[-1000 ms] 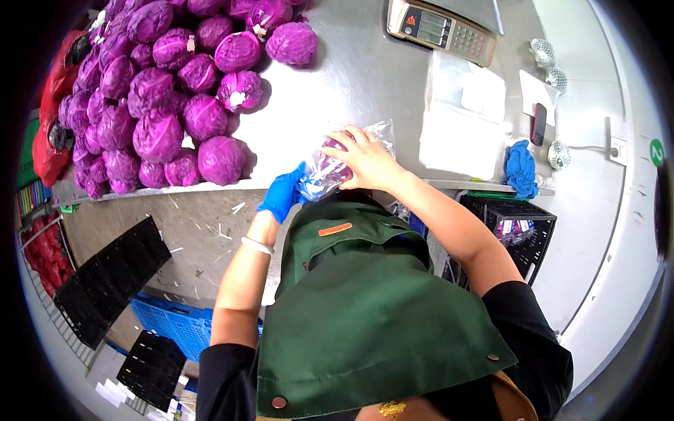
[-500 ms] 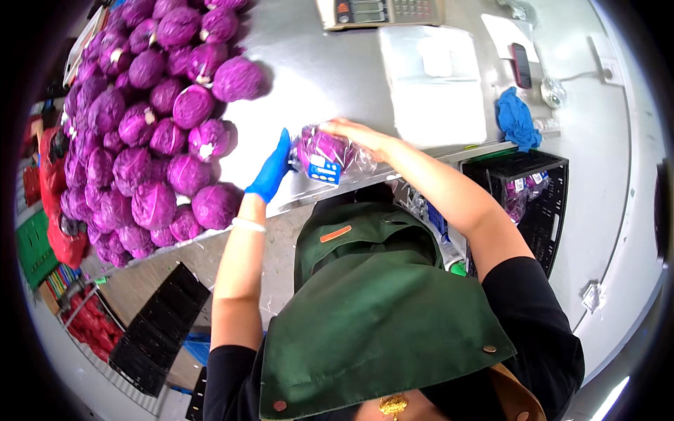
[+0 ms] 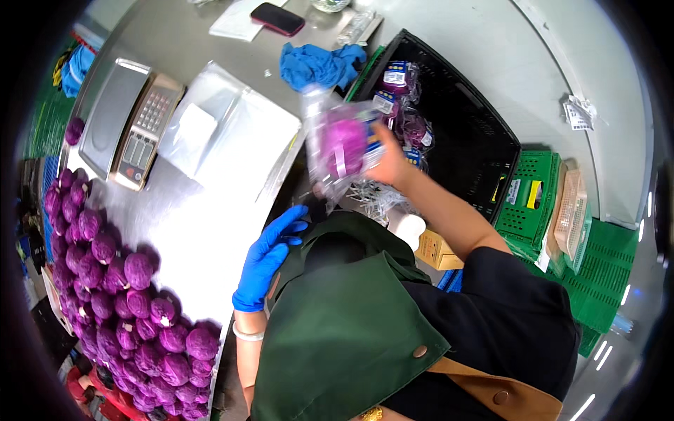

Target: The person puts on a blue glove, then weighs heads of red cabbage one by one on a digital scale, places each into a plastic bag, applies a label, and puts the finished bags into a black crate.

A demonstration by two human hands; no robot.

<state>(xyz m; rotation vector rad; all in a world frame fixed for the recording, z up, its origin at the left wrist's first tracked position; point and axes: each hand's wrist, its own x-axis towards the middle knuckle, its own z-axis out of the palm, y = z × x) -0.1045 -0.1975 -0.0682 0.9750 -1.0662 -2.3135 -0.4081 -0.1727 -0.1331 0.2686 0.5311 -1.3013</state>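
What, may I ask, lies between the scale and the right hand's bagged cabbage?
Clear plastic sheets and a white slip, on the metal table, in the head view.

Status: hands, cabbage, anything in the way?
Left hand gloved, empty. Right hand gripping bagged cabbage near black crate. Closest clutter: blue cloth, plus packed cabbages inside crate.
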